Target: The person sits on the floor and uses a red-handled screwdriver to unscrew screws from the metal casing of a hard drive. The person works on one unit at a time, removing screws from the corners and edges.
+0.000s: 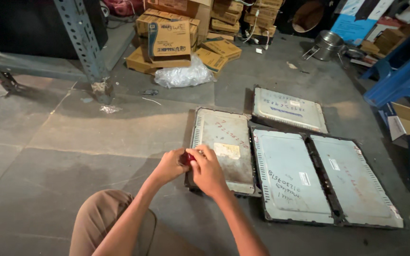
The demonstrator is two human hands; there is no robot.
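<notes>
4 metal panels (288,175), boxes (169,40) behind (plastic bag (183,76))

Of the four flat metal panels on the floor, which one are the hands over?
The leftmost panel, the dirtiest, with a pale sticker near its middle. Both the left hand and right hand meet over its near-left corner; the other three lie further right.

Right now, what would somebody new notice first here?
Probably the four flat grey metal panels lying on the concrete floor, middle to right. At the nearest panel's front corner, the left hand and right hand pinch a small dark red object. Brown cardboard boxes are piled behind.
</notes>
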